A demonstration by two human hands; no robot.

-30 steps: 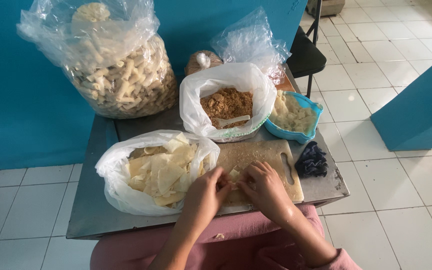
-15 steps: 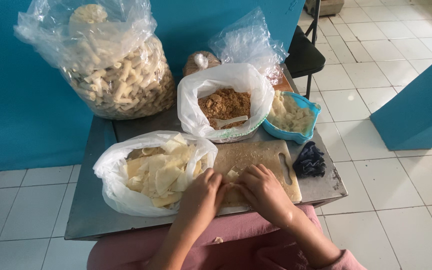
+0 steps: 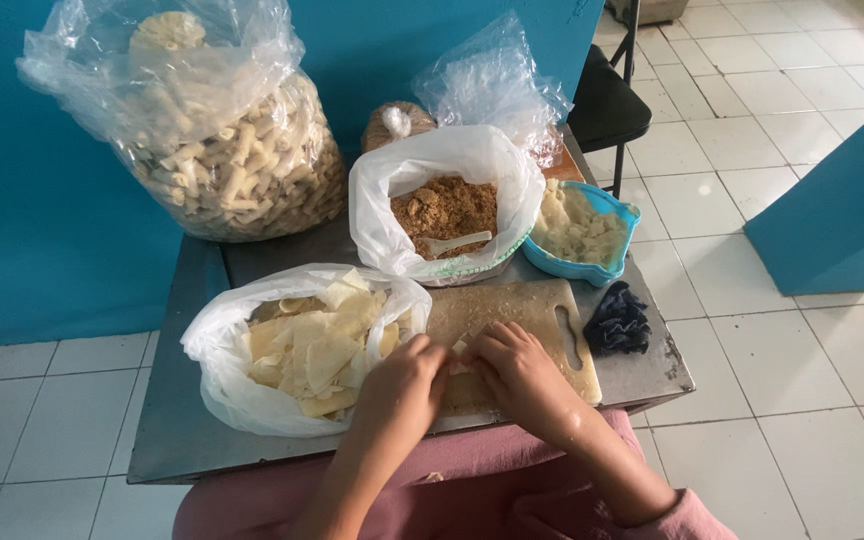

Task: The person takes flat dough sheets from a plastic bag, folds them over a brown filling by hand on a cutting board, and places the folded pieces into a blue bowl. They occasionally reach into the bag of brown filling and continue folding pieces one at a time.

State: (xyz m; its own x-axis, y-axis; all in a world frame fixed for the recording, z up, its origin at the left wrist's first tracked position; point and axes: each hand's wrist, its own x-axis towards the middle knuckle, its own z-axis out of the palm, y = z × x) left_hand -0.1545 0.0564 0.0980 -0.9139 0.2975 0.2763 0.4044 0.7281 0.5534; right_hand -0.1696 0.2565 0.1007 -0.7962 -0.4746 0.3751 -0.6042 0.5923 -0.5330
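Bag w/ pale wrapper squares [image 3: 302, 345] left of cutting board [image 3: 527, 320] | bag w/ brown filling + spoon [image 3: 444, 205] behind board | blue bowl, pale dough [image 3: 580, 232] | L hand [image 3: 402, 385] + R hand [image 3: 522, 372] fingers pinching small pale wrapper [image 3: 460, 352] at board's near edge.

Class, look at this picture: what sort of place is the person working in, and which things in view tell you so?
Probably a small home or shop food-preparation corner. A metal table stands against a blue wall on white floor tiles; it holds a cutting board, a bag of pale wrappers and a bag of brown filling.
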